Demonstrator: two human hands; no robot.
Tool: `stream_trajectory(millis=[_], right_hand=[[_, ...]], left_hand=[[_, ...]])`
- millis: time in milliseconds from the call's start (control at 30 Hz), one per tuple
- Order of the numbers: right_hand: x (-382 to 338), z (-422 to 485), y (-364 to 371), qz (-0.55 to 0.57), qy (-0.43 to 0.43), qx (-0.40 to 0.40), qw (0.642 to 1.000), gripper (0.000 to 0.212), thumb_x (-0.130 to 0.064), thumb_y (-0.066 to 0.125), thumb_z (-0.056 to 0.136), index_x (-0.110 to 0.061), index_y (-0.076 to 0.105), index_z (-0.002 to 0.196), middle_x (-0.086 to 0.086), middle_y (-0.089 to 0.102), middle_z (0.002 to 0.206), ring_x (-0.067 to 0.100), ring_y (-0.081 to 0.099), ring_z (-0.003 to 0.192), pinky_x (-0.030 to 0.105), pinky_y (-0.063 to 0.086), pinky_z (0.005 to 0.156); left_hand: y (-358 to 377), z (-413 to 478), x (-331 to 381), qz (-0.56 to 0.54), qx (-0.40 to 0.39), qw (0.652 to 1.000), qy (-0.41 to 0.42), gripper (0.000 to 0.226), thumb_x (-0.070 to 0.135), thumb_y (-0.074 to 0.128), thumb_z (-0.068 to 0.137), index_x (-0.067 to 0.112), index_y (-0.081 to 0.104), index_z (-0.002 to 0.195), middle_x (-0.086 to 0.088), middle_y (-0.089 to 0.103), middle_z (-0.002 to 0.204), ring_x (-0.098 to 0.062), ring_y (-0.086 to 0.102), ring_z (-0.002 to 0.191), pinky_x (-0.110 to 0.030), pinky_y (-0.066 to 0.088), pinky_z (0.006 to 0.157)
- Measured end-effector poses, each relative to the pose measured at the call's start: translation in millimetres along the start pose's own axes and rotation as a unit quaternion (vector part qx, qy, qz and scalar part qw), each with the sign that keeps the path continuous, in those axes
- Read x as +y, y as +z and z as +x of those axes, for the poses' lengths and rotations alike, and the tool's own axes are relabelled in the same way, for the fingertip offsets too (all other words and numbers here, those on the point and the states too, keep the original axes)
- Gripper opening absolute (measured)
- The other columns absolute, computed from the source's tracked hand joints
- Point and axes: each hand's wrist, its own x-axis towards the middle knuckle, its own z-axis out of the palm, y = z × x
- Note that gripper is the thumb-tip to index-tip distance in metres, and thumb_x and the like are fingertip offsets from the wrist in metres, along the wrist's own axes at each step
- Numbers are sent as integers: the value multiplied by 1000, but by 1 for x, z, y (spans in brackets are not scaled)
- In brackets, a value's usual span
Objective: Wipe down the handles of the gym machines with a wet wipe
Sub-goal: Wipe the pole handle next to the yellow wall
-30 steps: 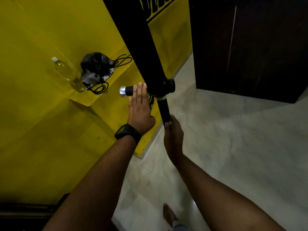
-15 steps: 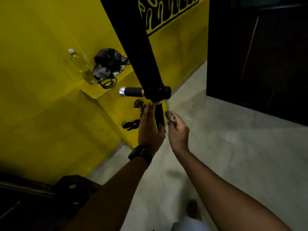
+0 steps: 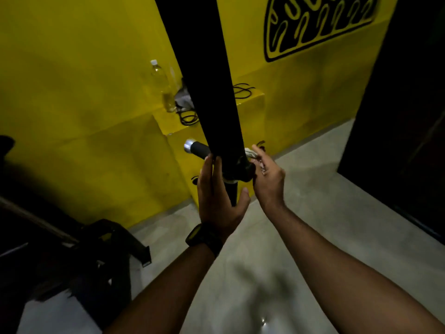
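- Head view: the right hand (image 3: 268,182) pinches the wet wipe (image 3: 250,153) at the joint (image 3: 243,166), right of the post (image 3: 212,92).
- The left hand (image 3: 216,198) lies flat, fingers straight, against the post.
- The handle (image 3: 196,147), jutting left, is untouched and probably yet to be wiped.

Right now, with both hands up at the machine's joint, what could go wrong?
The wet wipe is bunched small in the right hand beside the joint, so it may snag there or cover little. The left hand only lies open along the lower handle, which could swing. The side handle with the silver cap sits away from the wipe and might get skipped.
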Motion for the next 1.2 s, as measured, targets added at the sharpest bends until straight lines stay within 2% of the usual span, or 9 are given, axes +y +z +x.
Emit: stream_trajectory(millis=[133, 300, 433, 567, 667, 800, 967, 1067, 1200], right_hand=[[10, 21, 15, 10, -80, -122, 989, 34, -8, 59, 97, -8, 63, 131, 11, 67, 128, 21, 62, 121, 40, 52, 100], [17, 52, 34, 5, -116, -178, 977, 17, -2, 64, 94, -4, 71, 109, 17, 72, 104, 9, 62, 92, 24, 46, 78], [1, 71, 51, 90, -187, -215, 954, 20, 0, 63, 94, 0, 70, 113, 19, 72, 109, 28, 67, 100, 21, 48, 82], [16, 89, 55, 154, -281, -365, 874, 33, -10, 55, 97, 2, 64, 126, 15, 63, 133, 29, 60, 124, 38, 51, 98], [27, 96, 55, 155, -328, -416, 834, 40, 2, 56, 97, 5, 54, 137, 16, 52, 145, 24, 42, 140, 34, 37, 116], [27, 99, 50, 158, -342, -470, 798, 48, 4, 46, 100, 4, 39, 148, 15, 36, 156, 25, 26, 149, 34, 24, 122], [14, 110, 61, 193, -321, -512, 773, 44, 0, 42, 102, 6, 42, 146, 7, 33, 154, 18, 26, 148, 26, 21, 122], [14, 120, 69, 210, -338, -533, 747, 46, -2, 41, 103, 1, 38, 149, 3, 30, 155, 21, 26, 149, 32, 24, 122], [27, 110, 63, 248, -352, -535, 727, 58, 13, 43, 98, 0, 25, 152, 5, 21, 161, 23, 17, 153, 37, 21, 123]], left_hand=[[-4, 7, 14, 32, 20, 999, -25, 89, 39, 66, 82, 12, 20, 153, -17, 25, 160, -19, 19, 151, -47, 36, 115], [2, 17, 24, 100, 44, 994, -21, 90, 40, 68, 83, 10, 19, 152, -18, 27, 158, -25, 24, 151, -56, 37, 112], [10, 16, 38, 159, 73, 982, -78, 93, 46, 64, 82, 11, 16, 153, -16, 27, 159, -18, 21, 151, -45, 32, 118], [26, 19, 58, 217, 113, 957, -158, 94, 48, 63, 80, 6, 21, 152, -22, 31, 157, -29, 30, 148, -33, 24, 121], [43, 18, 71, 258, 147, 936, -189, 98, 44, 68, 79, -4, 21, 151, -23, 30, 158, -30, 28, 149, -40, 28, 120], [69, 18, 87, 338, 174, 900, -212, 104, 44, 70, 80, -1, 12, 153, -17, 10, 164, -24, 10, 155, -33, 17, 124], [78, 18, 80, 461, 167, 850, -192, 108, 44, 68, 84, 13, -2, 160, -5, -5, 168, -25, 6, 155, -49, 14, 124], [79, 17, 73, 499, 147, 833, -187, 107, 41, 69, 85, 14, -2, 160, -4, -9, 168, -27, 4, 154, -50, 11, 124], [78, 18, 71, 524, 147, 817, -191, 103, 37, 65, 85, 16, -1, 160, -2, -10, 168, -25, 1, 155, -49, 8, 124]])
